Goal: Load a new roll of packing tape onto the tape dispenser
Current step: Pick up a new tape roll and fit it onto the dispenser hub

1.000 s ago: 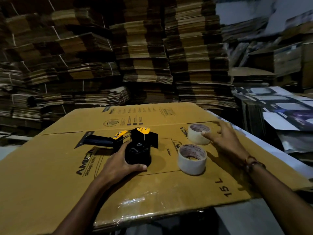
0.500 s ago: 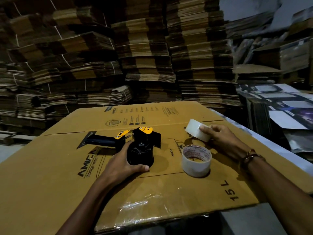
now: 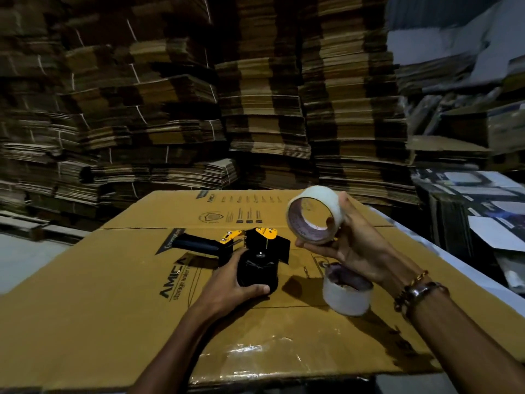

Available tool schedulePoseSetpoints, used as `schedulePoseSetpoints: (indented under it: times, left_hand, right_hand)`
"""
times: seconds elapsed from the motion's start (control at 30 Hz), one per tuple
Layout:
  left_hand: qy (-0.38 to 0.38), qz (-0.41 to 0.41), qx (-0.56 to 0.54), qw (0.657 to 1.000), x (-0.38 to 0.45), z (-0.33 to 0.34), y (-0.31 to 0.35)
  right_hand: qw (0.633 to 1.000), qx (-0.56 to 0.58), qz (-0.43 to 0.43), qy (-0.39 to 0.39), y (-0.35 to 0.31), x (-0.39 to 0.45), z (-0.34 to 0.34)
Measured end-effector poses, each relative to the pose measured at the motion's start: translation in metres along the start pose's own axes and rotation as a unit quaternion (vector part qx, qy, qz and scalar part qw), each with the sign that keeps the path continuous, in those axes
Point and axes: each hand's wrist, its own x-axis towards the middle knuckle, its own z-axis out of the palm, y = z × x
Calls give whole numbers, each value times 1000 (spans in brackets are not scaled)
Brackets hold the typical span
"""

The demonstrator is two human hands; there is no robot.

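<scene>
A black tape dispenser (image 3: 257, 258) with yellow parts lies on its side on a flattened cardboard box (image 3: 113, 308). My left hand (image 3: 230, 288) grips its round black hub from the near side. My right hand (image 3: 352, 248) holds a clear tape roll (image 3: 312, 216) in the air, just right of and above the dispenser, with the roll's open core turned toward me. A second clear tape roll (image 3: 348, 292) stands flat on the cardboard below my right wrist.
Tall stacks of flattened cardboard (image 3: 255, 95) fill the space behind the work surface. Printed sheets and boxes (image 3: 483, 200) are piled at the right. A glossy strip of tape (image 3: 255, 354) runs along the cardboard's near edge.
My right hand took the far tape roll off the cardboard, lifted it and tilted its core toward me. My left hand stayed on the dispenser.
</scene>
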Motion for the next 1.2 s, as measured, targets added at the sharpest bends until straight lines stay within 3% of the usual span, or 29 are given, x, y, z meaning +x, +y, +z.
schedulePoseSetpoints:
  times: [0.17,0.5,0.77,1.2]
  left_hand:
    - [-10,4,5,1000,1,0,3]
    - [-15,14,0,1000,3,-2,-2]
    - [-29,5,1,1000,5,-4,-5]
    - [-42,31,-21,998,4,-7,-1]
  right_hand:
    - [1000,-1,24,-11,19,-1,31]
    - [984,-175,-36,16,51,2,37]
    - [901,-403,-141,74,71,14,42]
    - [896,-427,-122,24,97,27,41]
